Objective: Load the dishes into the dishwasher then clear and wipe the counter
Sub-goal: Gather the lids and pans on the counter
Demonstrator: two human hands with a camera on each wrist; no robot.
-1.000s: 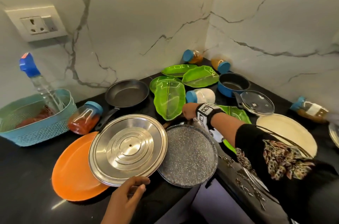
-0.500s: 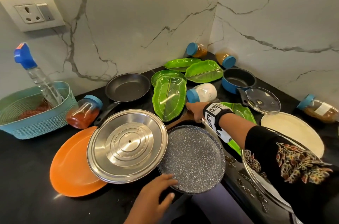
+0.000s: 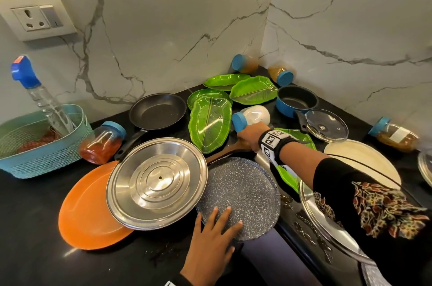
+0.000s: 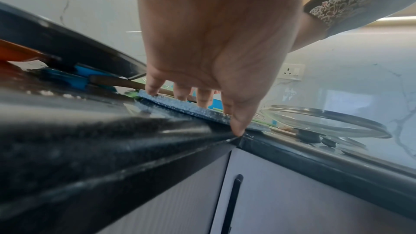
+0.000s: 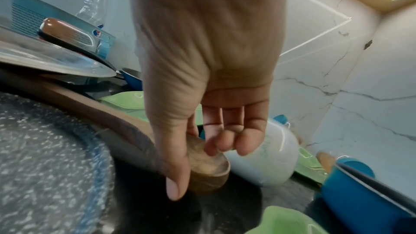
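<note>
**Both hands on the speckled pan at the table corner**

We see a black table [image 3: 35,227] crowded with dishes. Our left hand [image 3: 211,242] lies flat, its grip wide, with straight fingers [image 4: 155,84] resting on the near rim of the speckled flat pan [image 3: 243,194], which juts over the table edge. Just left of that hand, a large steel lid [image 3: 156,182] overlaps the pan and covers part of an orange plate [image 3: 81,210]. Our right hand [image 3: 249,136] reaches to the far side of the pan, where its grip is curled round the end of the pan's brown wooden handle [image 5: 209,168], thumb along one side and fingertips over the top. Touching the back of that hand lies a white jar with a blue cap [image 3: 252,117], on its side. Beyond and to the left of it sit green leaf-shaped plates [image 3: 209,125] and a black frying pan [image 3: 157,111]; to its right, a blue saucepan [image 3: 295,100] and a glass lid [image 3: 326,125]. Under the right forearm lies a cream plate [image 3: 364,159].
</note>
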